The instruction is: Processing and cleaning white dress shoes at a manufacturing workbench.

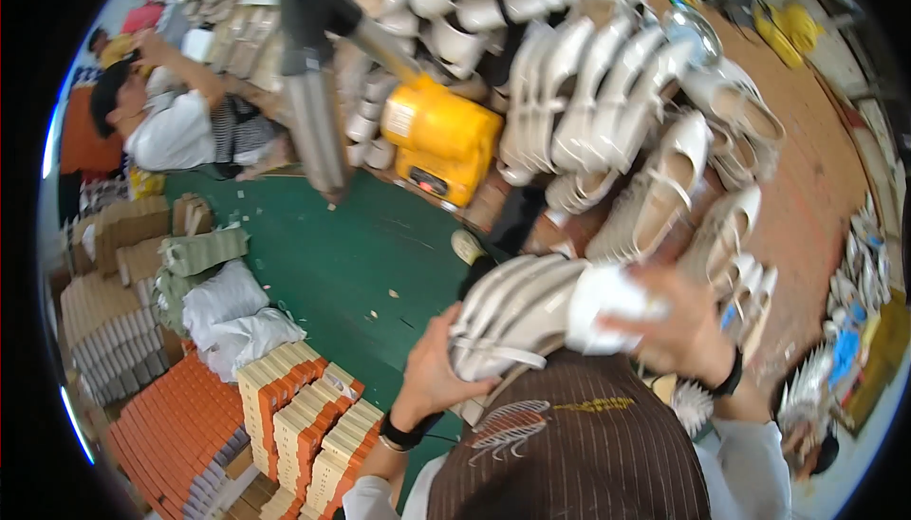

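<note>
In front of my apron, a cream strapped shoe lies across my hands, its strap curving over the near side; it looks like more than one shoe pressed together. My left hand grips the left end, fingers wrapped round it. At the other end my right hand is closed on a white wad that touches the shoe. Motion blurs it, so whether it is cloth or paper is unclear. Many similar cream shoes crowd the bench just beyond, one strapped shoe close past my right hand.
A yellow machine with a grey hose-like arm stands at the bench's left edge. On the green floor at left are white bags and stacked orange-and-cream boxes. Another person sits at far left. A yellow tool lies far right.
</note>
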Demonstrator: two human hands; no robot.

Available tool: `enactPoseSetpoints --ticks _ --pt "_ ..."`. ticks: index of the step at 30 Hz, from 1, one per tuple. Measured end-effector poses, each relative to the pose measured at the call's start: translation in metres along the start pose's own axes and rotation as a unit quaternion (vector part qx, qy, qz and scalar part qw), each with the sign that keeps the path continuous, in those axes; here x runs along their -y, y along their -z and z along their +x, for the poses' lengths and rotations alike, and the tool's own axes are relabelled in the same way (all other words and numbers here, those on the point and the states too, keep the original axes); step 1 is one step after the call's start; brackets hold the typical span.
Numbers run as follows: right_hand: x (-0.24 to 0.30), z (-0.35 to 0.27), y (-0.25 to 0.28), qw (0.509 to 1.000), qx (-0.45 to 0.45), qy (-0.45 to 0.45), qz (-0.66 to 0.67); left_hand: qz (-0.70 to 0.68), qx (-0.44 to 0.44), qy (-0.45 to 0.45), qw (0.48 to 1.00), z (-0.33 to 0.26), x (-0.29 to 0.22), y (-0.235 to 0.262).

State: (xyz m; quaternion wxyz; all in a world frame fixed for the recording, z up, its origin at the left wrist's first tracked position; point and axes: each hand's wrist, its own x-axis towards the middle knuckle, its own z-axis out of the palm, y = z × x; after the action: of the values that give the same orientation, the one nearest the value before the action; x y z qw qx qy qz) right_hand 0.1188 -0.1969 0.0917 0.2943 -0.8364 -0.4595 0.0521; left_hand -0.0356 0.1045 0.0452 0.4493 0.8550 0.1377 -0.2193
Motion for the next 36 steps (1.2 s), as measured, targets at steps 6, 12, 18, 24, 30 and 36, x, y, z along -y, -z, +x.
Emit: enactPoseSetpoints --ticks 6,12,18,24,30,36 --pt "-0.044 -0.009 -0.021 0.989 -0.032 -0.144 -0.029 -0.046 -0.010 0.047 0.998 -0.009 0.017 -0.012" --pt "0.000 0.022 -0.018 0.959 0.144 -0.082 0.230 -0.002 -0.022 0.038 0.999 -0.026 0.004 -0.012" --pt "-0.055 0.023 0.003 0.984 -0.017 -0.179 0.002 -0.141 -0.088 0.075 0.983 -0.036 -0.003 -0.011" --pt "-0.070 0.030 -0.013 0.972 -0.048 -0.232 -0.013 -0.129 -0.083 0.076 0.985 -0.037 -0.007 -0.011" --pt "-0.062 0.030 -0.016 0.976 -0.015 -0.216 0.015 -0.140 -0.101 0.083 0.981 -0.049 -0.004 -0.020" --pt "-0.071 0.014 -0.021 0.972 -0.044 -0.230 -0.031 -0.126 -0.070 0.077 0.987 -0.042 0.001 -0.019"
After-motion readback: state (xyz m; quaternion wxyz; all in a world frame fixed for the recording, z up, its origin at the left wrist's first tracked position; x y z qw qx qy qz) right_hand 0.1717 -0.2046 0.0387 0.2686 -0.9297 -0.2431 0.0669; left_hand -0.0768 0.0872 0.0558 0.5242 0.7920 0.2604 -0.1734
